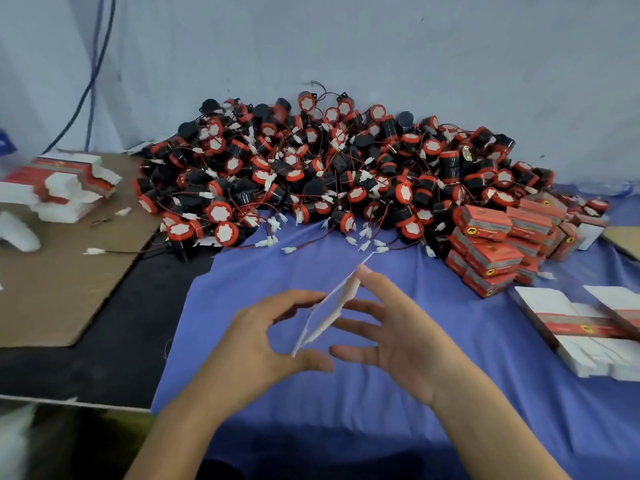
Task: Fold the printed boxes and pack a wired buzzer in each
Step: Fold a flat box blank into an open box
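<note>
Item: unfolded printed box blank (327, 313), white side showing, seen nearly edge-on. It is held in the air above the blue cloth (346, 403), at the centre of the view, tilted with one end up and away from the person.

Left hand (256, 341): clamped on the blank. The thumb is at the low near corner and the curled fingers are against the upper left edge.

Right hand (405, 344): fingers spread and nearly straight. The index fingertip touches the blank's upper edge. The other fingers and the thumb lie close beside the sheet; whether they touch it cannot be told.

Beyond the hands: a large heap of wired buzzers (329, 168), black bodies with red caps and white labels, with red and black leads ending in white connectors. It is banked against the grey backdrop (381, 46), with loose connectors trailing onto the cloth.

Right of the heap: a pile of folded red boxes (495, 244), closed, touching the heap's edge.

Near right: a stack of flat blanks (581, 327), white with a red printed band, on the cloth.

Left: a second, untidy stack of flat blanks (59, 188) on a brown cardboard sheet (52, 289). The sheet overlaps a black surface (114, 358).

Far left: blue cables (93, 74) hanging down the backdrop.
</note>
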### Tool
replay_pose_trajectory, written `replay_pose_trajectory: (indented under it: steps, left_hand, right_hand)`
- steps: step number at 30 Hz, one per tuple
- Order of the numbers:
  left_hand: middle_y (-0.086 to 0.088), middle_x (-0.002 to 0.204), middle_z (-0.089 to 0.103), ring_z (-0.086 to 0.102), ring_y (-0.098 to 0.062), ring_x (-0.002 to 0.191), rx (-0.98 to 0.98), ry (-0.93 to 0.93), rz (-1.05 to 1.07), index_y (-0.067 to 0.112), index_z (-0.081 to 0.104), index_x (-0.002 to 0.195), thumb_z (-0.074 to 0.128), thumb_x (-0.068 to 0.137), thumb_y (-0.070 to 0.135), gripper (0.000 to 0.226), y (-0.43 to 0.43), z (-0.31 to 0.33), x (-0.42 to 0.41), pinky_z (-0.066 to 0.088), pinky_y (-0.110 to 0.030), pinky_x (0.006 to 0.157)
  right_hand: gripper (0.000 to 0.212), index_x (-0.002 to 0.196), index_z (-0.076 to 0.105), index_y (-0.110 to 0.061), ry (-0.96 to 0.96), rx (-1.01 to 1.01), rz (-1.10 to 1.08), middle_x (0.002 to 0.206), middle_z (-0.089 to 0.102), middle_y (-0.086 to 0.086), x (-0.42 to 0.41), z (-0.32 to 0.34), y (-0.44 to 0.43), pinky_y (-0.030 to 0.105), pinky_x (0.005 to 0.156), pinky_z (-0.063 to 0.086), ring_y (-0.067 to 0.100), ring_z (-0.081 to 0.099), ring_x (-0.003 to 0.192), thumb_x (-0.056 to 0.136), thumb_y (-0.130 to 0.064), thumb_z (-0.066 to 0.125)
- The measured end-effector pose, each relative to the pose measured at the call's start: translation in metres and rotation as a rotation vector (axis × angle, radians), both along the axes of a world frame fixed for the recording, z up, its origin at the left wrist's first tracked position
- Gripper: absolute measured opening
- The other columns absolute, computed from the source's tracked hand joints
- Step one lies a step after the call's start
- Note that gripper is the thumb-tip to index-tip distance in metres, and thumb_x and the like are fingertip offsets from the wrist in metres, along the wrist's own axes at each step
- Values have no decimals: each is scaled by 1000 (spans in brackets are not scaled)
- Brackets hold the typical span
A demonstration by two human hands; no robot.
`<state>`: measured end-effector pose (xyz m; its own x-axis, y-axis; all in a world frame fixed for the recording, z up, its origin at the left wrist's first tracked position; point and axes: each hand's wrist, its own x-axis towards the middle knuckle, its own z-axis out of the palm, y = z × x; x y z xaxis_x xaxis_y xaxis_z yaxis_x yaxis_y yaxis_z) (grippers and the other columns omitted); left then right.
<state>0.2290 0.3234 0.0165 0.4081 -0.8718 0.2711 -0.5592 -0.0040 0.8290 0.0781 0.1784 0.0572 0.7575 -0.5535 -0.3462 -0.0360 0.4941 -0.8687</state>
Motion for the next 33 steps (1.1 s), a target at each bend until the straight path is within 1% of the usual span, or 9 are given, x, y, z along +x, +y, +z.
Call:
replay_pose_trajectory:
  steps: [2, 4, 7, 11, 16, 23, 26, 31, 33]
  left_hand:
    - [30, 132, 60, 54, 6, 126, 15, -18, -18, 50, 58, 129, 91, 58, 63, 80, 1, 0, 0, 43, -26, 104]
    - [27, 132, 61, 54, 4, 126, -6, -30, -23, 47, 58, 129, 94, 54, 61, 84, 2, 1, -2, 43, -27, 104]
    - [22, 130, 61, 56, -1, 125, -57, -39, -9, 43, 59, 125, 93, 49, 63, 86, 4, 2, -5, 44, -23, 103]
    - [15, 126, 62, 58, -10, 123, -147, -72, 44, 35, 63, 121, 98, 50, 52, 80, 5, 6, -8, 48, -25, 100]
    - [23, 130, 62, 55, -1, 126, -102, -111, 17, 46, 62, 126, 95, 47, 53, 86, 6, 4, -15, 46, -20, 100]
    - [26, 136, 60, 52, 1, 131, -38, -33, -27, 56, 52, 138, 91, 49, 67, 98, 8, 6, -22, 41, -38, 111]
    - [27, 142, 55, 47, 2, 136, 17, 47, -102, 60, 47, 140, 85, 59, 73, 91, 9, 5, -24, 39, -42, 115]
    - [24, 149, 49, 44, 1, 139, -42, 115, -123, 56, 39, 148, 62, 85, 73, 69, 10, 0, -33, 44, -24, 109]
    - [23, 152, 46, 41, 0, 142, -63, 170, -131, 54, 39, 148, 56, 88, 74, 66, 11, -2, -38, 43, -28, 110]
  right_hand:
    - [69, 129, 69, -30, -75, 139, 43, 138, 59, 19, -1, 0, -1, 62, 84, 57, 41, 67, 117, 73, -68, 79]
    - [68, 129, 69, -28, -147, 241, 76, 140, 57, 23, -3, 1, -2, 67, 90, 53, 46, 63, 121, 75, -68, 77]
    - [63, 122, 73, -18, -121, 171, 44, 130, 62, 21, -10, 0, 0, 65, 84, 56, 46, 64, 118, 69, -48, 87]
    - [54, 123, 69, -11, -109, 154, 147, 122, 54, 22, -21, -3, 2, 69, 88, 53, 52, 61, 120, 72, -24, 82]
    - [51, 120, 73, -12, -66, 87, 202, 118, 55, 21, -36, 3, 0, 58, 87, 57, 45, 65, 106, 70, -20, 77]
    - [46, 121, 72, -12, 54, -47, 280, 107, 73, 16, -52, 4, 0, 47, 80, 61, 31, 69, 94, 76, -12, 83]
    - [44, 118, 72, -8, 62, -68, 210, 114, 74, 18, -54, 4, -5, 45, 78, 62, 34, 72, 94, 74, -6, 80]
    - [47, 114, 72, -7, 46, -81, 246, 114, 74, 21, -54, 2, -8, 41, 78, 62, 35, 74, 98, 69, -10, 86]
    - [48, 114, 71, -6, 51, -83, 263, 115, 74, 20, -53, -2, -10, 38, 79, 61, 33, 74, 99, 70, -12, 86]
